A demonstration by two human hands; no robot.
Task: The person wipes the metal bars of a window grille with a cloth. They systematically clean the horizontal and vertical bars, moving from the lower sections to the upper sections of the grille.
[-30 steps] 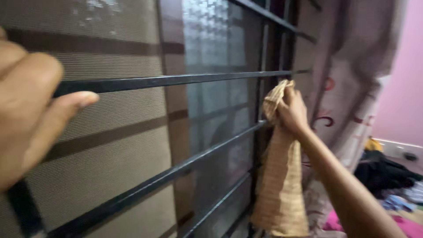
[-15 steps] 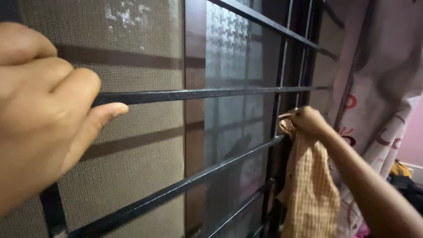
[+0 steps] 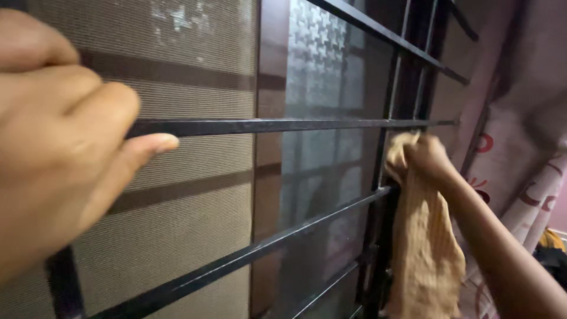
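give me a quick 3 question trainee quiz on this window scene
1. True or false: the left hand grips a horizontal bar of the window grille.
2. What does the right hand hold? A) a brush B) a tan cloth C) a spray bottle
3. What hangs to the right of the grille?

Key
1. True: its fingers wrap the bar at the near end.
2. B: the cloth is bunched in the hand and hangs down.
3. A pinkish patterned curtain.

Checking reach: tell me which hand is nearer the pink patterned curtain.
Right. The right hand, gripping a tan checked cloth, is just beside the pink patterned curtain; the left hand is far across the grille.
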